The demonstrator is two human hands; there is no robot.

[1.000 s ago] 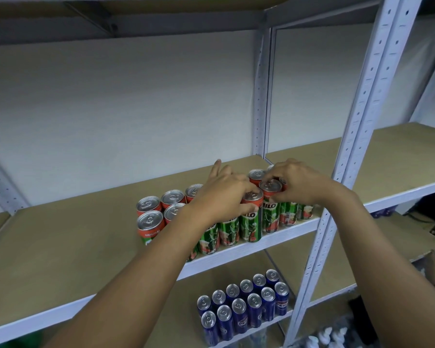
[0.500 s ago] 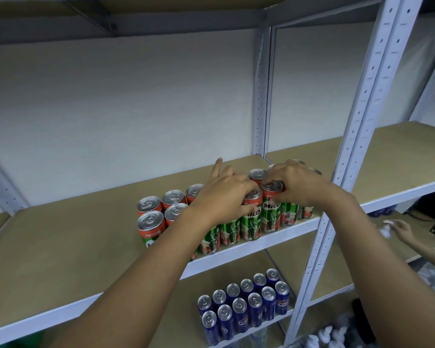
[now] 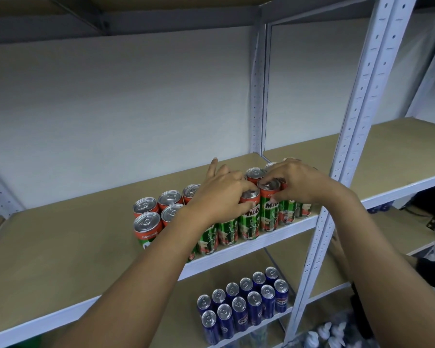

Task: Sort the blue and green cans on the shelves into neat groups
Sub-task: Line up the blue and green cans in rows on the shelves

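Nearest the viewer, on the lower shelf (image 3: 176, 320), the blue cans (image 3: 244, 301) stand upright in two tight rows close to the front lip, tops touching or nearly so. Above them, two bare forearms reach up and inward to the middle shelf (image 3: 60, 249), where the green cans (image 3: 226, 229) stand in a double row along the front edge, from left of centre to the grey upright post (image 3: 347, 136). The left hand (image 3: 221, 199) lies over the middle of this group, its fingers (image 3: 246, 189) curled down around the red-banded top of one front-row can (image 3: 249, 222) marked MILO, with one finger raised toward the back wall (image 3: 111, 109). The right hand (image 3: 296, 182) comes from the post side; its fingers (image 3: 271, 175) are bent and pinch the rim of the neighbouring front-row can (image 3: 269, 209), which touches the first. Cans at the left end of the group stand uncovered, silver lids showing. Those under the hands are partly hidden. Beyond lies bare shelf board, then the pale wall. At the lower right corner, small white objects are too blurred to identify.
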